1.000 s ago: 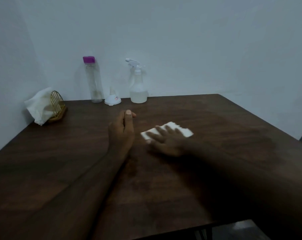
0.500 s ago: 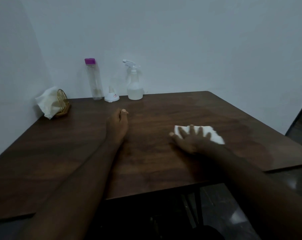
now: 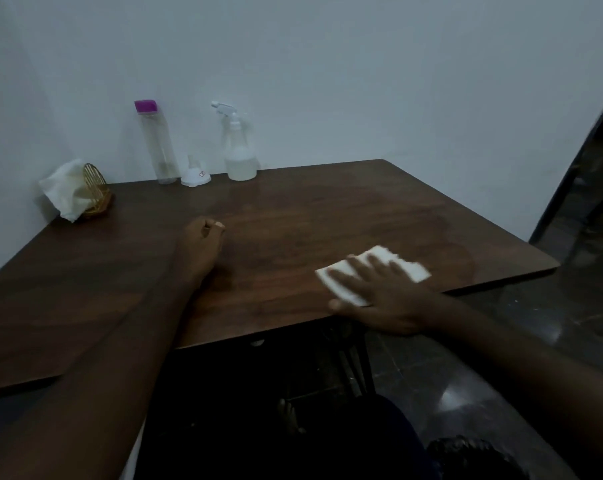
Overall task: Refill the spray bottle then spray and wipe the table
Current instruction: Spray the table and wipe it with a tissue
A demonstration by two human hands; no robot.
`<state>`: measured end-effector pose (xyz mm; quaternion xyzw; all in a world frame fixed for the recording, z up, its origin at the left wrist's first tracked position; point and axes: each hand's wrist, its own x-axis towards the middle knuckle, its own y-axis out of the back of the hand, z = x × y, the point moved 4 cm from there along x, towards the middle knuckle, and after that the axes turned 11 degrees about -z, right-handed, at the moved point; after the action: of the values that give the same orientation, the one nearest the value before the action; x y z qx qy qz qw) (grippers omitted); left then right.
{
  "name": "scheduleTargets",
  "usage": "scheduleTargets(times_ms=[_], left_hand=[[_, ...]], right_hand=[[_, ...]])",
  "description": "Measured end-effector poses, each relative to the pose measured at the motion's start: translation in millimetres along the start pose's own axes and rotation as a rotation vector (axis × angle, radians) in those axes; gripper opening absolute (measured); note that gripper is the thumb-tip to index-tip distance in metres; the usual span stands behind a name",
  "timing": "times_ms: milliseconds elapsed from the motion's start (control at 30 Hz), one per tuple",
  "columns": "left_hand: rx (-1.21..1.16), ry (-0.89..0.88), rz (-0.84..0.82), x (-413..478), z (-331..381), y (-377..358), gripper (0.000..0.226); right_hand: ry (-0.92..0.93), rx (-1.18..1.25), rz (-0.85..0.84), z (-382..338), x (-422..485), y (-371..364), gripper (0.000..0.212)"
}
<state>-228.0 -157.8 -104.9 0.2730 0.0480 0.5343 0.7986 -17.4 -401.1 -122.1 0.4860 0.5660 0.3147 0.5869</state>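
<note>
Tabletop (image 3: pixel 327 209): dark wood. Right grip (image 3: pixel 379 296): fingers straight and spread apart, pressing flat on the white cloth (image 3: pixel 414 270) at the near edge. Left grip (image 3: pixel 199 247): fingers curled in, holding nothing, resting well apart from the right. Spray bottle (image 3: pixel 239 157): upright, far beyond both grips, by the wall. A second ago the cloth lay just beside the left grip.

Spray bottle (image 3: pixel 240 162), funnel (image 3: pixel 195 175) along far edge
</note>
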Motion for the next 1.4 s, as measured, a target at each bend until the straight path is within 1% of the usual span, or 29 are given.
scheduleTargets(times_ms=[67, 133, 233, 300, 333, 433, 467, 567, 600, 633, 700, 733, 800, 867, 900, 933, 967, 1000, 1033, 1067, 1100, 1133, 1167, 1233, 1267, 1300, 1333, 1400], left_hand=[[0.03, -0.008, -0.006, -3.5, 3.6, -1.3, 0.021], [0.046, -0.007, -0.02, -5.2, 4.8, -2.2, 0.02], [0.072, -0.026, -0.033, -8.4, 7.9, -3.0, 0.02], [0.099, -0.053, -0.049, -11.9, 9.8, -5.3, 0.02], [0.126, -0.068, -0.066, -15.0, 11.1, -6.8, 0.019], [0.172, -0.123, -0.085, -24.1, 13.0, -8.9, 0.015], [0.181, -0.126, -0.074, -26.7, 13.7, -7.1, 0.015], [0.143, -0.091, -0.058, -29.9, 11.7, -2.9, 0.015], [0.119, -0.085, -0.054, -29.6, 11.1, -1.9, 0.015], [0.098, -0.08, -0.047, -28.6, 10.4, -1.4, 0.015], [0.061, -0.063, -0.047, -27.8, 10.4, -0.9, 0.016], [0.038, -0.057, -0.047, -27.6, 10.7, -0.9, 0.015], [-0.002, -0.049, -0.039, -27.9, 11.0, -0.9, 0.014], [-0.015, -0.037, -0.034, -28.1, 11.2, -0.6, 0.013], [-0.012, -0.029, -0.034, -27.6, 10.9, -0.2, 0.013], [-0.008, -0.022, -0.037, -27.6, 11.6, 0.2, 0.015], [-0.01, -0.018, -0.036, -27.0, 11.5, 0.3, 0.015], [-0.016, -0.015, -0.033, -27.0, 11.3, 0.5, 0.016], [-0.026, -0.01, -0.03, -26.6, 10.5, 0.2, 0.016], [-0.043, -0.004, -0.025, -26.6, 10.0, 0.3, 0.017], [-0.057, -0.003, -0.019, -25.3, 8.2, 0.4, 0.017], [-0.066, -0.003, -0.018, -24.1, 6.8, 0.5, 0.016], [-0.074, -0.004, -0.019, -22.6, 4.8, -0.1, 0.014], [-0.089, 0.005, -0.03, -21.2, 3.1, -0.6, 0.012], [-0.098, 0.013, -0.033, -20.7, 2.8, -0.6, 0.013], [-0.106, 0.015, -0.029, -20.7, 2.1, -0.3, 0.015], [-0.115, 0.01, -0.021, -21.3, 2.3, 0.5, 0.017], [-0.126, 0.001, 0.001, -23.1, 3.1, 1.3, 0.022]], right_hand=[[-0.163, 0.051, 0.044, 46.5, -17.1, 0.9, 0.114], [-0.274, 0.087, 0.065, 71.4, -30.4, -2.7, 0.115], [-0.312, 0.069, 0.09, 58.2, -34.6, -13.1, 0.117], [-0.285, -0.013, 0.122, 27.1, -27.7, -21.9, 0.114], [-0.254, -0.057, 0.153, 8.3, -22.3, -26.1, 0.107], [-0.1, -0.142, 0.227, -51.3, -11.1, -32.9, 0.074], [-0.041, -0.16, 0.229, -67.0, -9.3, -34.4, 0.068], [0.085, -0.128, 0.157, -88.7, -10.2, -31.5, 0.064], [0.138, -0.05, 0.175, -91.6, -14.5, -23.9, 0.059], [0.198, 0.083, 0.228, -94.9, -21.4, -9.4, 0.051], [0.293, 0.408, 0.341, -99.5, -34.6, 26.8, 0.037], [0.303, 0.549, 0.37, -99.6, -36.8, 46.7, 0.034], [0.251, 0.801, 0.372, -95.5, -32.7, 79.5, 0.029], [0.189, 1.093, 0.312, -84.0, -18.2, 96.4, 0.027], [0.155, 1.193, 0.284, -76.9, -8.5, 98.3, 0.027], [0.111, 1.235, 0.27, -68.0, 3.5, 94.7, 0.028], [0.051, 1.207, 0.279, -56.3, 15.7, 89.8, 0.03], [-0.031, 1.093, 0.315, -43.3, 23.8, 84.2, 0.031], [-0.121, 0.943, 0.384, -31.1, 26.1, 78.8, 0.035], [-0.192, 0.817, 0.482, -21.3, 24.8, 73.9, 0.043], [-0.203, 0.74, 0.57, -16.3, 20.6, 69.0, 0.049], [-0.164, 0.686, 0.628, -16.1, 17.3, 63.6, 0.048], [-0.096, 0.625, 0.656, -20.8, 12.7, 58.9, 0.04], [0.014, 0.48, 0.63, -38.1, 9.7, 49.8, 0.024], [0.051, 0.416, 0.597, -48.9, 10.6, 45.4, 0.025], [0.064, 0.368, 0.53, -59.3, 14.1, 40.8, 0.03], [0.046, 0.323, 0.435, -67.0, 20.7, 34.7, 0.041], [-0.057, 0.192, 0.245, -80.1, 37.8, 19.3, 0.071]])
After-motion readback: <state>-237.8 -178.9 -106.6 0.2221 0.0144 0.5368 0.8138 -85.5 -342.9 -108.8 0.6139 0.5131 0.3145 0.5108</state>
